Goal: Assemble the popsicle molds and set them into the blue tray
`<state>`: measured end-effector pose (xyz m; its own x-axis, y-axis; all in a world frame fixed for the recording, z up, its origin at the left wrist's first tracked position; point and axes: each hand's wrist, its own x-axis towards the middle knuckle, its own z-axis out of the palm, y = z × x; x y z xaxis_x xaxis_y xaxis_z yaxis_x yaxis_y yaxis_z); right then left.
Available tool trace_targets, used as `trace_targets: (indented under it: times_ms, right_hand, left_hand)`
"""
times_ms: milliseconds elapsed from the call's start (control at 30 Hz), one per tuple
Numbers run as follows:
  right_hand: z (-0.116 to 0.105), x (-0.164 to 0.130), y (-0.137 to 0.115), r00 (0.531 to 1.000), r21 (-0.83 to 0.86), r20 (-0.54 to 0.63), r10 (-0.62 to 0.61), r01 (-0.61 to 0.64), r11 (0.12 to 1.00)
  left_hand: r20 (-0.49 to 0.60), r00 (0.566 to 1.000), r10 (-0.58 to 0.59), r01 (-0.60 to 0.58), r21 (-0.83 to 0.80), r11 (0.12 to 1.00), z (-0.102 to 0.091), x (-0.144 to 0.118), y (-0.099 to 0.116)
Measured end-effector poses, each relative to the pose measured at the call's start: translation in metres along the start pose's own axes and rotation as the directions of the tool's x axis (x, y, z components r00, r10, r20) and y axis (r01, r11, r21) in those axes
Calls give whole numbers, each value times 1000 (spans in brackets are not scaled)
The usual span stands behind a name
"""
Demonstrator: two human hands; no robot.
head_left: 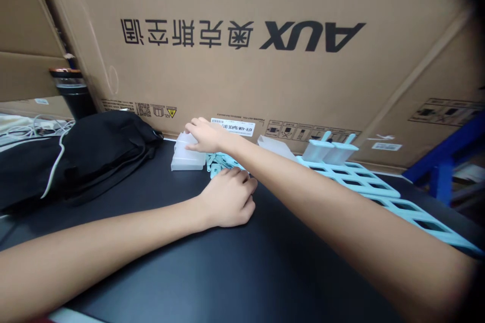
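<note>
From the head camera, both forearms stretch across a black table toward a big cardboard box that stands along its far edge. The right hand reaches farthest, fingers spread flat and resting on top of a small stack of translucent white moulds, which sits on the table just in front of the box. The left hand lies nearer, loosely curled with its knuckles up, fingertips touching a heap of pale blue sticks just beside the stack; whether it pinches one of them I cannot tell. To the right, a pale blue tray with rectangular openings runs along the table, and two translucent moulds with blue handles stand upright at its far end. On the left lies a black bag with a white cord across it, and a dark tumbler stands behind it.
</note>
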<state>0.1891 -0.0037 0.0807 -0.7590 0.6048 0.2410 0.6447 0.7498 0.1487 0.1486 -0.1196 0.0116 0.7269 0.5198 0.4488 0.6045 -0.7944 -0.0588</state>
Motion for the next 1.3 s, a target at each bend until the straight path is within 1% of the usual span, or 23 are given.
trace_targets:
  times_ms: [67,133,167,200,233,267,300,333,367,400,467,533,600,667,767,833,967,1033,1100,1167,1200,1267,1300]
  right_hand:
    - [-1,-5,3,999,23,-38,31,-30,999]
    - [-2,-11,10,991,71,-61,121,-116,991]
    - [-2,-14,15,983,97,-60,173,-167,981]
    - [-2,-18,19,974,118,-49,220,-213,970]
    - [-1,-21,24,966,131,-32,257,-250,959]
    - [-1,-24,28,960,136,-10,281,-277,951]
    - [0,-27,32,956,132,14,295,-294,947]
    - [1,-29,34,953,124,43,299,-302,945]
    - [2,-31,35,951,116,75,299,-306,945]
    - [3,-32,35,950,109,107,293,-304,946]
    - [5,-31,34,949,103,154,275,-292,951]
    - [7,-30,32,950,107,171,261,-281,954]
    - [8,-28,30,952,116,172,252,-274,955]
    - [9,-27,30,955,123,167,244,-266,956]
    - [10,-27,30,960,128,167,227,-249,960]
    - [11,-28,30,963,127,169,211,-234,964]
    - [4,-32,35,973,115,129,190,-205,972]
    - [-8,-41,42,979,111,47,199,-203,973]
    - [-28,-59,53,970,106,-86,228,-219,970]
    - [-50,-88,66,930,92,-227,288,-274,957]
    - [-61,-106,73,895,84,-293,335,-325,942]
    - [-78,-148,89,791,81,-392,470,-480,874]
    - [-82,-171,97,716,89,-437,545,-568,818]
  left_hand:
    - [-71,992,105,-103,36,994,-11,0,-4]
    - [-190,963,192,-196,0,981,-29,-4,-15]
    - [-274,946,171,-201,-85,976,-39,-7,-24]
    - [-387,914,119,-205,-190,960,-49,-11,-37]
    - [-472,882,0,-150,-280,948,-57,-16,-52]
    - [-529,833,-161,-47,-358,933,-62,-22,-69]
    - [-557,765,-323,56,-443,895,-65,-28,-88]
    - [-567,674,-473,134,-536,833,-64,-33,-107]
    - [-538,599,-593,189,-625,758,-60,-37,-125]
    - [-466,537,-703,237,-716,656,-54,-41,-142]
    - [-212,445,-870,294,-883,366,-39,-44,-166]
    - [-53,442,-895,324,-921,215,-27,-44,-177]
    - [85,472,-877,335,-938,89,-20,-42,-178]
    - [171,513,-841,334,-943,12,-18,-40,-174]
    - [189,572,-798,332,-943,14,-16,-39,-169]
    - [183,589,-787,329,-944,27,-15,-39,-168]
    - [147,575,-804,300,-953,40,-15,-41,-167]
    - [113,562,-819,280,-958,60,-15,-42,-166]
    - [72,552,-831,260,-962,89,-15,-42,-165]
    - [31,538,-842,240,-964,117,-14,-43,-166]
    - [2,528,-849,231,-963,142,-13,-43,-167]
    - [-118,504,-856,224,-939,261,-13,-44,-168]
    - [-224,489,-843,233,-898,374,-14,-45,-167]
